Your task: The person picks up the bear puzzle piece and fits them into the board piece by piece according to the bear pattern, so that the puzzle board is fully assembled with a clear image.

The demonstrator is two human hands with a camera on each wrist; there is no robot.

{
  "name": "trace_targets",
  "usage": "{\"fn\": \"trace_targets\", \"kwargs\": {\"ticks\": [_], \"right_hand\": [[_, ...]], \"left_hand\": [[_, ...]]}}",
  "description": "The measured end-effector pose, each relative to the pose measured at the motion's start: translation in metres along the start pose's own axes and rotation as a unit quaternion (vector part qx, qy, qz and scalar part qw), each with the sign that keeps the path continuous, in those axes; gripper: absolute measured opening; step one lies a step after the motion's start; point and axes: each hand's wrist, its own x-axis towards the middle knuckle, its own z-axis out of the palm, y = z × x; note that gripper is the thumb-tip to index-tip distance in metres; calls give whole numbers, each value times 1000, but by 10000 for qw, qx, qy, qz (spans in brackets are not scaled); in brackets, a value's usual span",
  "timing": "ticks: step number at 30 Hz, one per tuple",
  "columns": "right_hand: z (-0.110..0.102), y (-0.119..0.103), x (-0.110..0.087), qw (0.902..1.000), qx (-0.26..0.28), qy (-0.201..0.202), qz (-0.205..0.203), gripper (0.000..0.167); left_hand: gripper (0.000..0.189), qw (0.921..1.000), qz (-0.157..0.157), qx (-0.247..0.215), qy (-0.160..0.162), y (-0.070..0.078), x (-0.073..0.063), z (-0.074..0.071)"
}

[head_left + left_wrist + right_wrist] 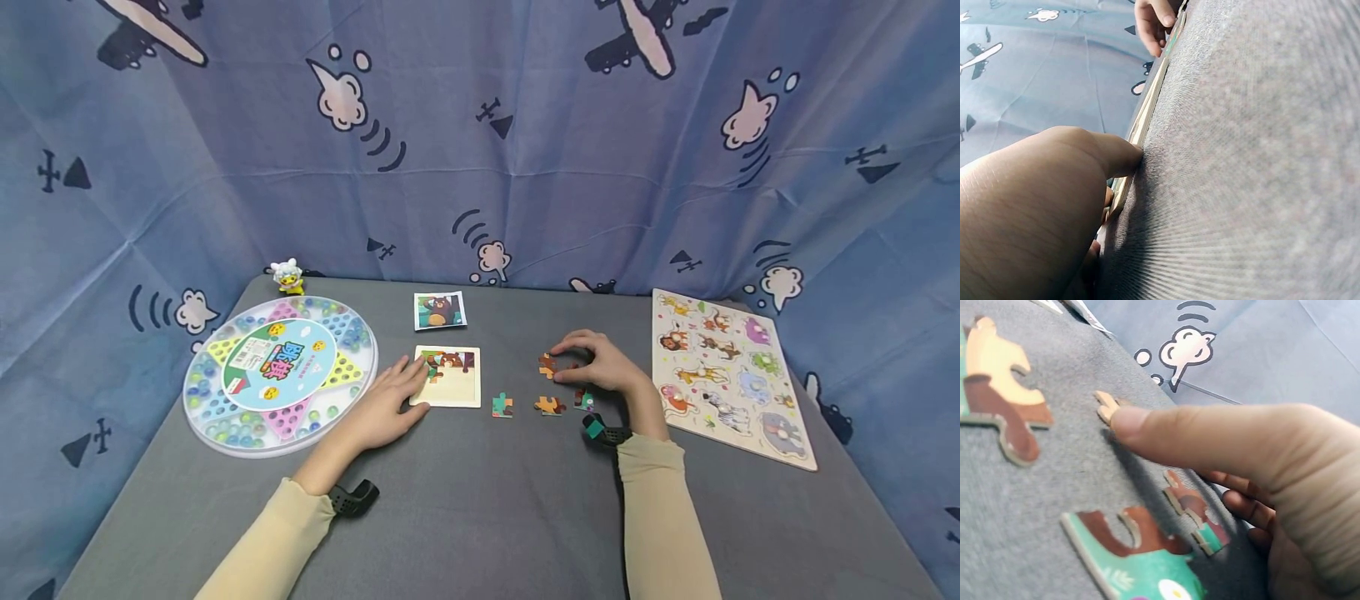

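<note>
My left hand [388,402] rests at the left side of a pale wooden puzzle tray [457,392], fingers extended; in the left wrist view its thumb [1119,155] touches the tray's edge. Fitted pieces along the top of the tray show a bear's head [447,360]. To the right, my right hand [600,362] pinches a brown jigsaw piece [547,365] between thumb and forefinger. The right wrist view shows the thumb tip over part of that piece [1105,407]. Below the palm lies another small piece [1194,512]. Nearer me are an orange-brown piece [551,406] and a green-and-brown piece [584,400].
A green-and-orange piece [502,406] lies right of the tray. Behind the tray is a bear picture card [439,311]. A round marble game board [279,367] sits at left, a small figurine [288,277] behind it. An animal puzzle board [727,375] lies at right.
</note>
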Motion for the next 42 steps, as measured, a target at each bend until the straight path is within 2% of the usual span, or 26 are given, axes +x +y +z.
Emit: {"fn": "trace_targets", "kwargs": {"ticks": [11, 19, 26, 42], "right_hand": [[6, -2, 2, 9994, -266, 204, 29, 28], [10, 1, 6, 9961, -583, 656, 14, 32], [12, 0, 6, 9950, -392, 918, -29, 32], [12, -2, 8, 9933, -460, 1031, 233, 33]], "left_hand": [[66, 10000, 5, -7, 0, -1, 0, 1], [65, 10000, -8, -33, 20, 0, 0, 1], [65, 10000, 5, -41, 20, 1, 0, 1], [67, 10000, -43, -24, -38, -1, 1, 1]]}}
